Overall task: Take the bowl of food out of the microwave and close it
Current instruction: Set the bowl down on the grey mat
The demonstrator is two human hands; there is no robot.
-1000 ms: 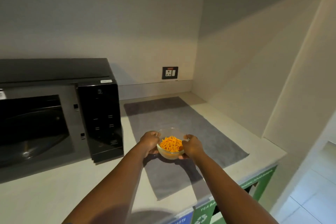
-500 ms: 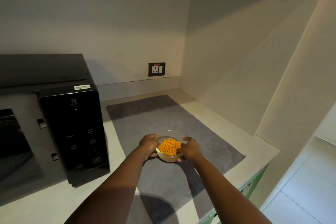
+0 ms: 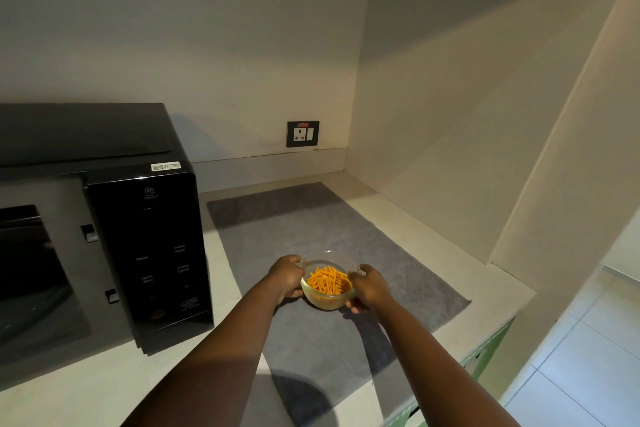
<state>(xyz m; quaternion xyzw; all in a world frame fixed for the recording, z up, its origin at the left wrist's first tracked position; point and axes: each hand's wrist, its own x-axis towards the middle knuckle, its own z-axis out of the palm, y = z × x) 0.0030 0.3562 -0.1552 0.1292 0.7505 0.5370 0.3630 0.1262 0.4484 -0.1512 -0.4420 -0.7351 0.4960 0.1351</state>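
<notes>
Bowl (image 3: 328, 282) of orange food sticks is out of the microwave (image 3: 104, 236) already, cupped by both hands: left hand (image 3: 286, 276) wrapped on its 9 o'clock side, right hand (image 3: 370, 288) on its 3 o'clock side, low over the grey mat (image 3: 311, 225). Can't tell if it's touching down. Microwave door looks open, so closing's left, I'd say. Pale countertop (image 3: 221, 274), wall socket (image 3: 302, 134) at 12 o'clock, corner nook, dim room.
</notes>
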